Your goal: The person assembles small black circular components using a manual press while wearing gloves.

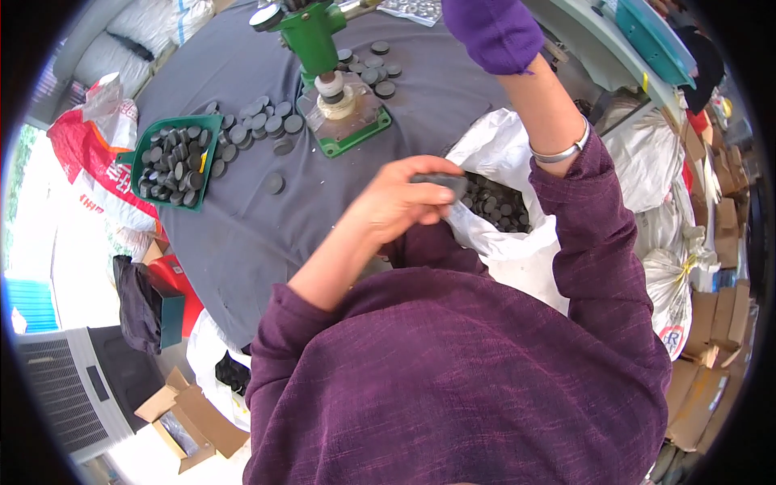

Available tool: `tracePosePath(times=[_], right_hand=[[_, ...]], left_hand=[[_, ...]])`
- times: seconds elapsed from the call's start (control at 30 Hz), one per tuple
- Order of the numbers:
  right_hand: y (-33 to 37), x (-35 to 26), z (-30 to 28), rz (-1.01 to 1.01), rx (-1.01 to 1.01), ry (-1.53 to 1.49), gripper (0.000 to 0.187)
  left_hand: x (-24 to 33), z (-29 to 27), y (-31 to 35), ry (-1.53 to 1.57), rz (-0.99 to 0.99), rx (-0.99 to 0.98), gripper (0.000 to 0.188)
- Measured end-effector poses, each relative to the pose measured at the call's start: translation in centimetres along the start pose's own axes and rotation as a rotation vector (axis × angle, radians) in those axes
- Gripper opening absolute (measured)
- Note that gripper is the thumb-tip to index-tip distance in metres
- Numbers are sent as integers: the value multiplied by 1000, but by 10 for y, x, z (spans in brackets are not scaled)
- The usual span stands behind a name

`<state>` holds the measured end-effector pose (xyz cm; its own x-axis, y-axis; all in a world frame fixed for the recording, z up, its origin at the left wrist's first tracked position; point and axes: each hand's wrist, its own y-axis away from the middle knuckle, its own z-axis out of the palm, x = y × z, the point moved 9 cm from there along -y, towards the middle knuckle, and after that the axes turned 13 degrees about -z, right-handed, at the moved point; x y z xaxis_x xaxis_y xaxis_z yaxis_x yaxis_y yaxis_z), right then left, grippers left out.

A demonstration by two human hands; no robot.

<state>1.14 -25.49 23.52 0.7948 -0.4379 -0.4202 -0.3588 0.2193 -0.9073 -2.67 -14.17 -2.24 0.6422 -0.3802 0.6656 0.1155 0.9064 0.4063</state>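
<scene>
My left hand [404,194] is closed round a dark grey round disc [454,183], thumb and fingers gripping its edge, above the mouth of a white sack [501,246]. Inside the sack lie many similar dark discs [505,212]. My right hand [493,36], in a purple glove, is raised at the top edge; its fingers are out of the picture. A green hand press [311,40] stands on the cloth-covered table, its ram above a pale round seat [335,103] on the base. No disc can be made out on that seat.
A green scoop [212,133] full of discs sits on the table's left, with loose discs [259,121] between it and the press. More discs [376,73] lie behind the press. A grey-green bench [598,48] and stuffed sacks [667,250] flank the right; cardboard boxes [194,420] stand lower left.
</scene>
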Motion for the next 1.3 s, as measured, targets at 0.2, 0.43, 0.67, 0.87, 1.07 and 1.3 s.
tracePosePath(times=[0.2, 0.43, 0.67, 0.87, 1.07, 1.3], right_hand=[[0, -6, 0, -96, -45, -32, 38], [5, -6, 3, -39, 17, -8, 40], [5, -5, 4, 34, 101, -4, 41], [8, 8, 1, 67, -60, 64, 50], [4, 4, -1, 45, -29, -39, 49], [6, 7, -1, 90, -19, -31, 49]], left_hand=[[-16, 42, -51, -127, -40, 55, 84], [48, -35, 29, -645, 437, 387, 38], [138, -146, 140, -1325, 884, 1461, 30], [143, -216, 103, -1577, 264, 1658, 48], [114, -184, 102, -1556, 358, 1467, 54], [120, -160, 202, -1287, 881, 1483, 28]])
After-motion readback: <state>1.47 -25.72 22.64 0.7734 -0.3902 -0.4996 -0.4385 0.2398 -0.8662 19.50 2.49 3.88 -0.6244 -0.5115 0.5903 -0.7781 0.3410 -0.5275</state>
